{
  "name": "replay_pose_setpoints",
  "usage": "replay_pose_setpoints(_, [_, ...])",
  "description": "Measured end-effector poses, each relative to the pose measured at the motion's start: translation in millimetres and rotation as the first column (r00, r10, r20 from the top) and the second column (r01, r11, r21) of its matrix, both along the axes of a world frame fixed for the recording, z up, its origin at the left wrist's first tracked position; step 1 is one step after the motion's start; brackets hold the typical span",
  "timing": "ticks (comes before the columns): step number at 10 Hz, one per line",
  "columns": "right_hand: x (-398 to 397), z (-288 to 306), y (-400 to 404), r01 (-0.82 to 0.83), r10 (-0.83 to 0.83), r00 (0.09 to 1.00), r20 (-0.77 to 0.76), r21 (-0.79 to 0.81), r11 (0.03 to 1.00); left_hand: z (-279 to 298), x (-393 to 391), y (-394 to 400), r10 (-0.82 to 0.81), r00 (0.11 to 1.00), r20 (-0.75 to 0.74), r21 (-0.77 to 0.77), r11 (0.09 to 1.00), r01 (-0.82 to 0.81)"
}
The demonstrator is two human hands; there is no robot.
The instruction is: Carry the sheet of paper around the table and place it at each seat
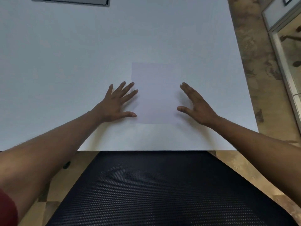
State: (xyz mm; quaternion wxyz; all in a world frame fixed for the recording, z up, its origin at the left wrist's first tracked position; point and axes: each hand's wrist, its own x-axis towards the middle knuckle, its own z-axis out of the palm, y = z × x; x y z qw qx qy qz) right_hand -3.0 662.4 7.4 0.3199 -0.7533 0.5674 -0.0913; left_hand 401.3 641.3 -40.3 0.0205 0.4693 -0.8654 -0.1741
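A pale sheet of paper (156,93) lies flat on the white table (81,62), near its front edge and a little right of centre. My left hand (117,103) is spread flat at the sheet's left edge, fingertips and thumb touching or just over that edge. At the sheet's right edge my right hand (195,105) hovers with fingers apart and the thumb pointing toward the paper. Neither hand grips the sheet.
The black mesh back of a chair (154,190) stands between me and the table's front edge. A grey hatch (73,1) is set in the table at the far left. Brown patterned floor (257,70) and a glass partition (288,46) lie to the right.
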Motion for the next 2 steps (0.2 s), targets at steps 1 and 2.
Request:
replay_pose_setpoints(1, [4,27,-5,0.037,-0.038,0.999,-0.009,-0.117,0.992,25,-9,4,0.010,0.999,-0.031,-0.162,0.987,-0.015])
replay_pose_setpoints(2, [16,53,-6,0.035,-0.058,0.997,-0.058,-0.331,0.943,52,-29,12,0.064,0.995,-0.075,-0.355,0.931,-0.086])
